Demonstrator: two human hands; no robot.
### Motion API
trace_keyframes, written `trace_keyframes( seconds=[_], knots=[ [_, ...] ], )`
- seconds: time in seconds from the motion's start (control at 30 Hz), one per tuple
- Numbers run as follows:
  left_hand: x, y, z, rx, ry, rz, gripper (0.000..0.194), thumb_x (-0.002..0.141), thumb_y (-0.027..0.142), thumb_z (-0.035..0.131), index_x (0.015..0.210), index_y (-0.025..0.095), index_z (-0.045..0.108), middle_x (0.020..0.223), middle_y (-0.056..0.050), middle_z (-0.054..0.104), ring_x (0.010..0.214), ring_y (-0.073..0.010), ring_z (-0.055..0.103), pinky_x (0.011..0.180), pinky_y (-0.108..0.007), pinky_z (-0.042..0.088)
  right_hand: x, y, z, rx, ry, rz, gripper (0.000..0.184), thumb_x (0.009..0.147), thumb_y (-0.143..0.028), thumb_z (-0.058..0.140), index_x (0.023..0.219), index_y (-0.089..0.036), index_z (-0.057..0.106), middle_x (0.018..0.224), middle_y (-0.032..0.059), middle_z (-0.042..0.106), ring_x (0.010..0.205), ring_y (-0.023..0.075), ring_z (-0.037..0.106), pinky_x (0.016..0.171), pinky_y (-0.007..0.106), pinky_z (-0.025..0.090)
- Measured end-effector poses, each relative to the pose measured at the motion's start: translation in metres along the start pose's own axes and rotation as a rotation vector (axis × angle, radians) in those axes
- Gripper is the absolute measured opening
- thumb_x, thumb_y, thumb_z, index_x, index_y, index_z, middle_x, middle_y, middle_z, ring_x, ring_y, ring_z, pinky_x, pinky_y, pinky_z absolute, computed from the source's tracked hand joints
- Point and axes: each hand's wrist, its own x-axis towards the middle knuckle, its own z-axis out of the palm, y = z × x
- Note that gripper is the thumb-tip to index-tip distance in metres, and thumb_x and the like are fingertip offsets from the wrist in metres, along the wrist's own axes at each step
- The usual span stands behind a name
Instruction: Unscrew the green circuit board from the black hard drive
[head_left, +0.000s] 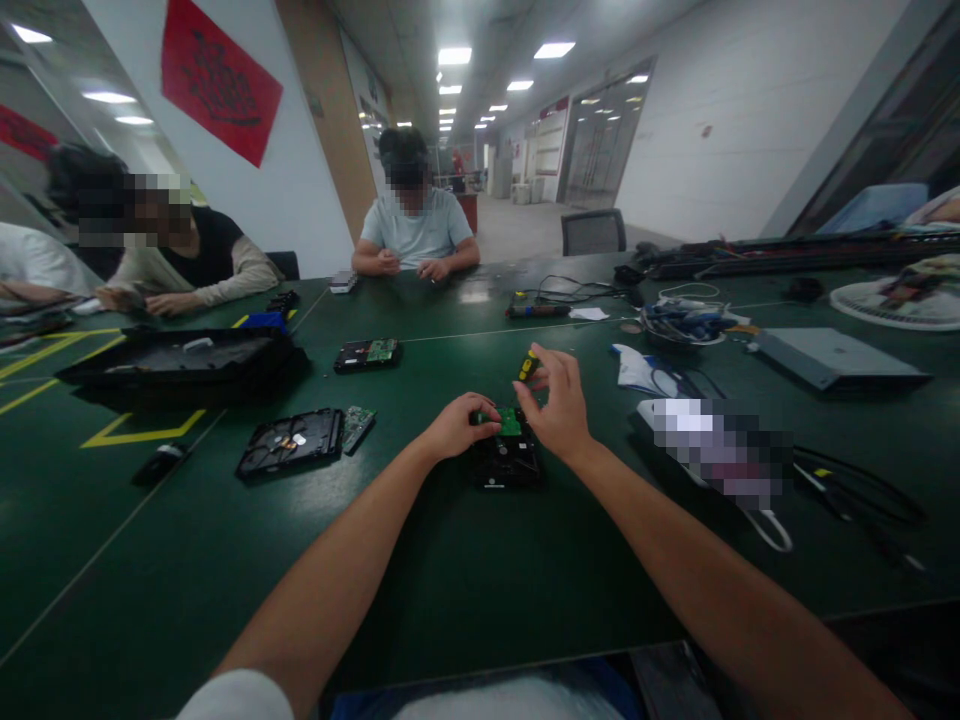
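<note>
A black hard drive (508, 466) lies on the green table in front of me, its green circuit board (511, 423) facing up at the far end. My left hand (465, 425) rests at the drive's left side, thumb and fingers closed together at the board's edge. Whether a small part is pinched there I cannot make out. Above the drive's right side, my right hand (556, 400) grips a yellow and black screwdriver (529, 364) by its handle, which stands tilted. The screwdriver's shaft and tip are too dark and small to make out.
Another hard drive (292, 442) and a loose circuit board (358, 428) lie to the left, a further drive (367, 354) beyond. A black tray (187, 360) stands far left. On the right are a coil of cables (686, 318) and a silver box (840, 357). Co-workers sit opposite.
</note>
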Motion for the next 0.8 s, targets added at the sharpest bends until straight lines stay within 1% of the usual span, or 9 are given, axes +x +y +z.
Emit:
trace_keyframes(
  seconds=[0.13,0.27,0.3,0.43,0.47,0.6,0.67,0.73,0.8],
  knots=[
    [0.0001,0.0000,0.0001,-0.001,0.009,0.006,0.011,0.082,0.023,0.078,0.092,0.020,0.076,0.117,-0.009,0.069,0.114,-0.0240,0.065,0.110,-0.043,0.046,-0.0001,0.0001,-0.0002,0.032,0.001,-0.020,0.058,0.096,-0.021,0.054,0.152,-0.026,0.037,0.132,0.0139,0.050,0.098,0.0207,0.065,0.082,0.041,0.066],
    [-0.0003,0.0009,-0.0002,-0.005,0.004,0.000,0.010,0.082,0.023,0.078,0.092,0.020,0.076,0.118,-0.009,0.069,0.115,-0.0240,0.064,0.110,-0.043,0.046,-0.0001,0.0003,-0.0004,0.017,-0.001,-0.002,0.058,0.095,-0.023,0.059,0.150,-0.028,0.039,0.128,0.0125,0.049,0.089,0.0179,0.065,0.074,0.038,0.067],
    [-0.0004,0.0011,-0.0003,-0.006,0.003,-0.003,0.011,0.082,0.024,0.078,0.092,0.021,0.075,0.118,-0.009,0.069,0.115,-0.0241,0.064,0.110,-0.043,0.046,-0.0001,0.0004,-0.0003,0.013,0.003,-0.006,0.059,0.095,-0.023,0.060,0.150,-0.028,0.039,0.128,0.0125,0.049,0.089,0.0181,0.065,0.074,0.039,0.067],
    [-0.0008,0.0014,-0.0005,-0.007,0.001,-0.005,0.011,0.083,0.025,0.077,0.093,0.020,0.075,0.118,-0.009,0.069,0.115,-0.0240,0.064,0.110,-0.043,0.046,-0.0001,0.0006,0.0001,0.037,0.017,-0.033,0.059,0.095,-0.020,0.055,0.152,-0.026,0.037,0.133,0.0146,0.049,0.101,0.0218,0.064,0.080,0.041,0.067],
    [-0.0009,0.0013,-0.0004,-0.007,0.002,-0.008,0.011,0.083,0.025,0.077,0.093,0.021,0.075,0.119,-0.009,0.068,0.115,-0.0240,0.064,0.110,-0.043,0.046,-0.0001,0.0005,0.0001,0.041,0.017,-0.030,0.059,0.096,-0.020,0.055,0.152,-0.026,0.038,0.133,0.0146,0.049,0.101,0.0220,0.064,0.080,0.041,0.067],
    [-0.0008,0.0010,-0.0002,-0.011,0.001,-0.028,0.012,0.083,0.027,0.078,0.093,0.021,0.075,0.121,-0.009,0.068,0.114,-0.0245,0.064,0.109,-0.044,0.047,-0.0001,-0.0003,-0.0005,0.003,0.014,-0.002,0.058,0.095,-0.024,0.060,0.149,-0.027,0.041,0.127,0.0129,0.050,0.090,0.0203,0.064,0.073,0.041,0.067],
    [-0.0008,0.0013,-0.0004,-0.012,0.002,-0.022,0.011,0.083,0.026,0.077,0.092,0.021,0.075,0.120,-0.009,0.068,0.114,-0.0243,0.064,0.109,-0.044,0.046,0.0000,-0.0005,-0.0010,-0.006,0.004,-0.009,0.058,0.095,-0.024,0.059,0.150,-0.027,0.039,0.128,0.0132,0.050,0.091,0.0205,0.064,0.075,0.042,0.067],
    [-0.0008,0.0018,-0.0007,-0.011,0.001,-0.009,0.011,0.082,0.025,0.077,0.092,0.020,0.075,0.119,-0.009,0.068,0.114,-0.0239,0.064,0.110,-0.043,0.046,0.0000,-0.0002,-0.0012,-0.005,-0.005,-0.025,0.059,0.096,-0.022,0.055,0.152,-0.027,0.037,0.129,0.0136,0.051,0.095,0.0209,0.065,0.079,0.042,0.066],
    [-0.0009,0.0026,-0.0010,-0.007,-0.003,-0.005,0.009,0.083,0.024,0.077,0.091,0.020,0.075,0.119,-0.010,0.068,0.115,-0.0239,0.064,0.110,-0.043,0.045,0.0000,0.0003,-0.0012,0.002,-0.003,-0.030,0.058,0.097,-0.021,0.054,0.152,-0.027,0.038,0.129,0.0132,0.051,0.095,0.0203,0.064,0.080,0.041,0.066]
  ],
)
